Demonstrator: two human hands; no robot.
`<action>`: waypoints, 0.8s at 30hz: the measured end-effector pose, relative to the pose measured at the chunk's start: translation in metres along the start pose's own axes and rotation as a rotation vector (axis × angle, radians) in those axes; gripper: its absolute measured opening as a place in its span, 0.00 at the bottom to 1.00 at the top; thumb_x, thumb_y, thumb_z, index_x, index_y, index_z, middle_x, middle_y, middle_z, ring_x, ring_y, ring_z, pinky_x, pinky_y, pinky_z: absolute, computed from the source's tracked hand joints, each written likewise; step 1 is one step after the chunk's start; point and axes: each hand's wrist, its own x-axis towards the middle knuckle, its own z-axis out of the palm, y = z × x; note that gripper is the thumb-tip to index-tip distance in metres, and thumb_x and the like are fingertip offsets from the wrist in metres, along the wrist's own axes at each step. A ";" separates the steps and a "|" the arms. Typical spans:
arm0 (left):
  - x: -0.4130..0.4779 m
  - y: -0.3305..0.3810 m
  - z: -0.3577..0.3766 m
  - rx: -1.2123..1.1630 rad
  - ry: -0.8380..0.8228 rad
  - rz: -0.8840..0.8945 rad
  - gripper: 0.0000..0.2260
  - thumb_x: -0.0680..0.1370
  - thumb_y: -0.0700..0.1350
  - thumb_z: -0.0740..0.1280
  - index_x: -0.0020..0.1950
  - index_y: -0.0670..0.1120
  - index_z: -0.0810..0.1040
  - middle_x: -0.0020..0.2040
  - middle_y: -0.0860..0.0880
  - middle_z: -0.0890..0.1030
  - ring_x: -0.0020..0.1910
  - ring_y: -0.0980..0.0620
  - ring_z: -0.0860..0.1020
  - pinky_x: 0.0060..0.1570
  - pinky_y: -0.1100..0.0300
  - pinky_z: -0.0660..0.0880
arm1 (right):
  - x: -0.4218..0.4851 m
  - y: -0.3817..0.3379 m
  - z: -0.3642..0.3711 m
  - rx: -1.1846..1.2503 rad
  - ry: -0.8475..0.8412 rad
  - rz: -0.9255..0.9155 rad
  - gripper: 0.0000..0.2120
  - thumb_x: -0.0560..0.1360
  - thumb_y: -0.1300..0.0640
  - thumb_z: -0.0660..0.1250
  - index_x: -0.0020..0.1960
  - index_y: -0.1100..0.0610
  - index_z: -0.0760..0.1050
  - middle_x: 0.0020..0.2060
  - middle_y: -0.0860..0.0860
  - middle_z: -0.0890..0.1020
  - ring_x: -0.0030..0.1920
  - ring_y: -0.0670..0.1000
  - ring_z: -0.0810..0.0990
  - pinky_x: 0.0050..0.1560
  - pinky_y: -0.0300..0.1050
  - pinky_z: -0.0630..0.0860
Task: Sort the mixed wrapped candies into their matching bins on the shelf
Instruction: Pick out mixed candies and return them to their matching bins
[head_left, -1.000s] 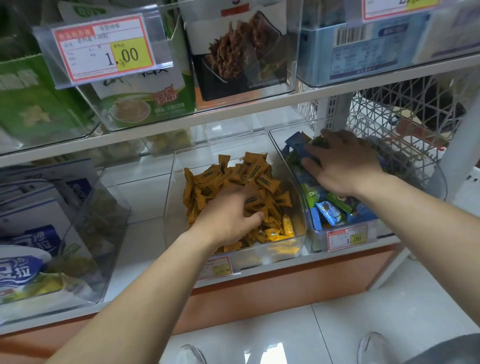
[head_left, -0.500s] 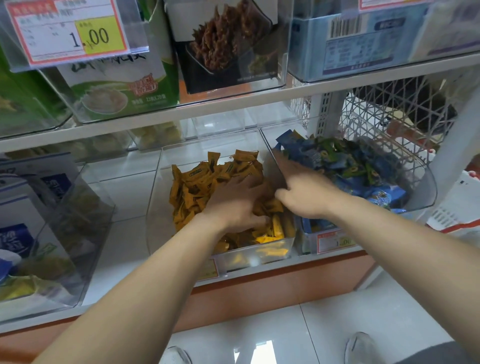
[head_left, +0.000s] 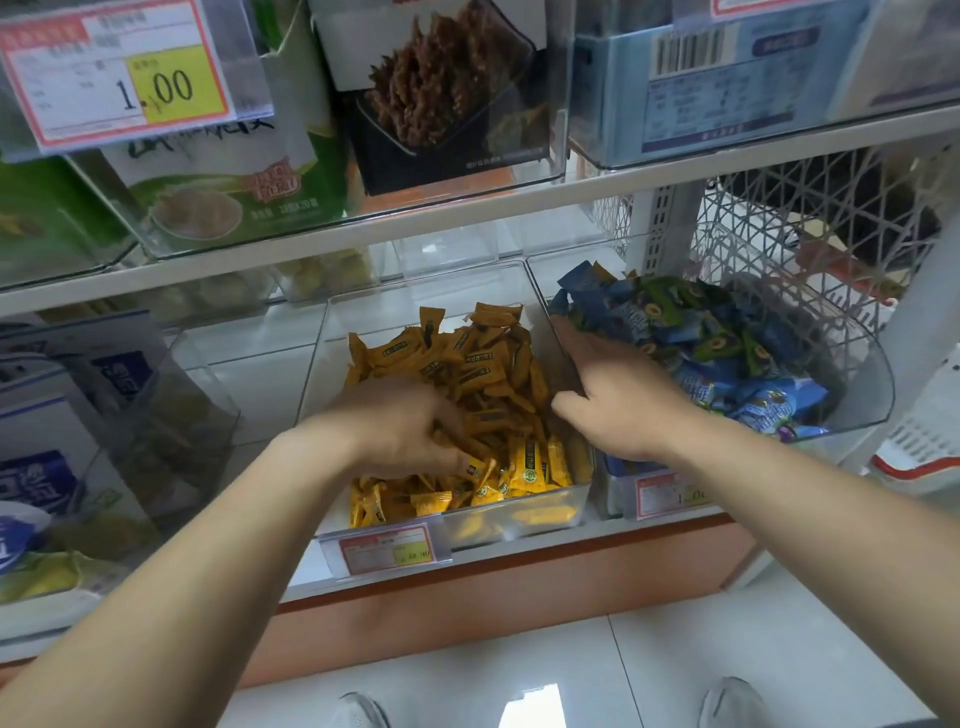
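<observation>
Wrapped candies in yellow (head_left: 467, 364), where are they lying in the head view?

They are filling the middle clear bin (head_left: 524, 519) on the lower shelf (head_left: 249, 374), heaping from its back toward its front wall. A small price tag (head_left: 387, 550) is hanging on the front.

What is standing beside it?

A second clear bin (head_left: 878, 400) is sitting just to the right, and blue and green wrapped candies (head_left: 701, 338) are piling high in it. It is carrying its own tag (head_left: 670, 496).

What is the left hand (head_left: 395, 431) doing?

It is reaching down into the yellow heap near the front, knuckles up, fingers curling in among the wrappers. It is showing blurred, so I cannot tell whether it is gripping a candy.

And the right hand (head_left: 618, 400)?

It is lying along the wall where the two bins meet, fingers straight and close together, tips touching the blue wrappers, thumb spreading toward the yellow side.

Is anything showing above?

The upper shelf (head_left: 467, 208) is carrying more clear bins: a green box (head_left: 223, 171), a packet picturing brown strips (head_left: 441, 88) and a pale blue box (head_left: 727, 88). A large tag reading 1.00 (head_left: 119, 78) is hanging at the left.
</observation>
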 end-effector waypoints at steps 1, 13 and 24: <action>0.004 0.007 -0.002 0.002 0.078 0.025 0.17 0.72 0.64 0.66 0.57 0.59 0.81 0.55 0.58 0.79 0.54 0.53 0.77 0.52 0.54 0.76 | 0.000 0.000 0.001 -0.006 0.008 -0.007 0.39 0.71 0.45 0.59 0.79 0.49 0.51 0.66 0.55 0.75 0.60 0.60 0.74 0.56 0.51 0.74; 0.111 0.026 0.011 0.113 0.223 0.043 0.32 0.69 0.69 0.68 0.69 0.58 0.70 0.71 0.51 0.70 0.70 0.42 0.64 0.55 0.47 0.68 | 0.004 0.002 0.003 -0.014 0.029 -0.034 0.39 0.69 0.43 0.57 0.78 0.51 0.53 0.65 0.55 0.74 0.61 0.61 0.74 0.58 0.52 0.74; 0.036 -0.008 0.005 0.014 -0.003 0.251 0.16 0.76 0.64 0.63 0.59 0.61 0.79 0.58 0.62 0.76 0.57 0.59 0.69 0.51 0.64 0.65 | 0.005 0.002 0.006 -0.048 0.019 -0.024 0.41 0.68 0.40 0.56 0.79 0.51 0.51 0.66 0.55 0.73 0.61 0.61 0.74 0.57 0.53 0.74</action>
